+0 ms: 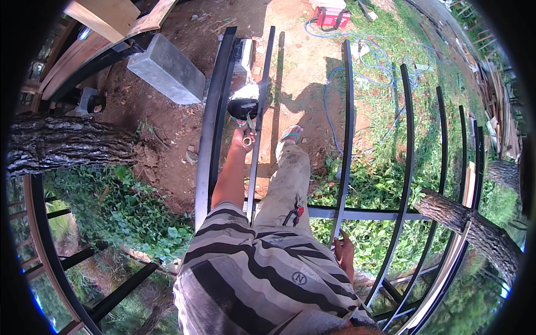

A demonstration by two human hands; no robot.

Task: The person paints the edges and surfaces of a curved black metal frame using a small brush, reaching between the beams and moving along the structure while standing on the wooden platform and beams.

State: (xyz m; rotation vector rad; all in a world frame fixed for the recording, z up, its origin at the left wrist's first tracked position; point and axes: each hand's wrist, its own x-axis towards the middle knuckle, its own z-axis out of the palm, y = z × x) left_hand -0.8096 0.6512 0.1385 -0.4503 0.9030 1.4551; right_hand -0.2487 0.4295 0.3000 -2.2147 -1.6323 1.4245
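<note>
My left hand [244, 137] is closed, reaching forward between two dark metal bars. It holds a black bowl-like container [243, 108] that looks dark and glossy inside. In the same grip is a slim tool with a light, round-ended handle [247, 141]; it looks like a paintbrush, though its far end is not clear. Low on my right side, my right hand [345, 252] has its fingers bent around the near end of a dark metal bar [345, 162]. My shirt hides part of that hand's wrist.
Several dark bars run away from me, joined by a crossbar [368, 214]. A grey concrete block [167, 70] lies left, above a tree trunk [67, 142]. Another trunk [469, 226] pokes through the frame at right. Blue hose [329, 106] loops near a red bag [331, 18].
</note>
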